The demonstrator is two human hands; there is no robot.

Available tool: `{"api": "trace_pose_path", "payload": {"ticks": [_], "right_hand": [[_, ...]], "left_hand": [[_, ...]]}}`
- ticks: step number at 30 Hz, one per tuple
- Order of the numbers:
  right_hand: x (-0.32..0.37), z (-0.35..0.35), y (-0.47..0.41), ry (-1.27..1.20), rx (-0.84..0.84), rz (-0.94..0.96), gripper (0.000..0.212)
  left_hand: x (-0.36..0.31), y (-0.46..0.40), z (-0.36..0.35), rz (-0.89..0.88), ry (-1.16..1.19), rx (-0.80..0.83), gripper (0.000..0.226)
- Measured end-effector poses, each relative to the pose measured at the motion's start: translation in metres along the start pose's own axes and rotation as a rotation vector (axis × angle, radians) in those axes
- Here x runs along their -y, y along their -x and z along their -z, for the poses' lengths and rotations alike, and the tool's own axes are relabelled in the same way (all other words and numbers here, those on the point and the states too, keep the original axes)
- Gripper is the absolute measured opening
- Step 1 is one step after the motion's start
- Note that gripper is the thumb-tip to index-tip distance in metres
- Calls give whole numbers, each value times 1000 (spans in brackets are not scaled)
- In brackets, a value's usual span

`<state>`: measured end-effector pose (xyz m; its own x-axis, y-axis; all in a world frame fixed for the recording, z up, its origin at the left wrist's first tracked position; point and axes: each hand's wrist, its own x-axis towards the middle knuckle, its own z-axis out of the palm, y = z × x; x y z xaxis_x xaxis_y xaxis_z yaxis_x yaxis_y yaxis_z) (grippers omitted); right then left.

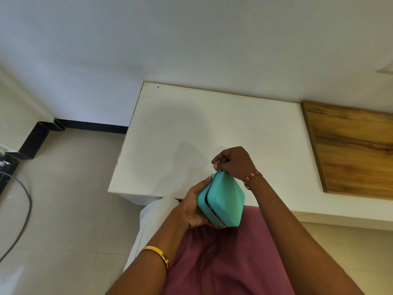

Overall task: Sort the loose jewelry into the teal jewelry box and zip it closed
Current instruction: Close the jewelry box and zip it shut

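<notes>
Both hands hold teal box (223, 201) off table, contents hidden.

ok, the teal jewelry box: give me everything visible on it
The teal jewelry box is a small rounded-corner case, matte and smooth-looking, held off the white table above the lap, tilted on edge. A seam with a pale zipper line runs round its side; near the bottom corner it looks still unzipped. The left hand cups it from below and the side. The right hand pinches at its top corner, apparently the zipper pull.
</notes>
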<state>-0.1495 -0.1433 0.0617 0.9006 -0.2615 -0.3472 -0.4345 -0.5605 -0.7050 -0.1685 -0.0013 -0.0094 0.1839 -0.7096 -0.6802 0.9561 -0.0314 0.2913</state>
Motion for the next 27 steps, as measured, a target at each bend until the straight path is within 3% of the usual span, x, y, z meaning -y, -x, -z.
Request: {"api": "trace_pose_path", "payload": {"ticks": [4,9,16,27], "right_hand": [[-5,5,-1,-196,27,-196,13],[-16,7,0,-213,-41,-289,12],[-6,-3,0,-76,-116,-129,7],[23,-36,31,136,-8,121,6]], "left_hand": [[1,0,0,-28,20,10,51],[1,0,2,-44,30,21,52],[0,0,-1,9,-12,-2,53],[-4,4,0,32,191,-17,61]]}}
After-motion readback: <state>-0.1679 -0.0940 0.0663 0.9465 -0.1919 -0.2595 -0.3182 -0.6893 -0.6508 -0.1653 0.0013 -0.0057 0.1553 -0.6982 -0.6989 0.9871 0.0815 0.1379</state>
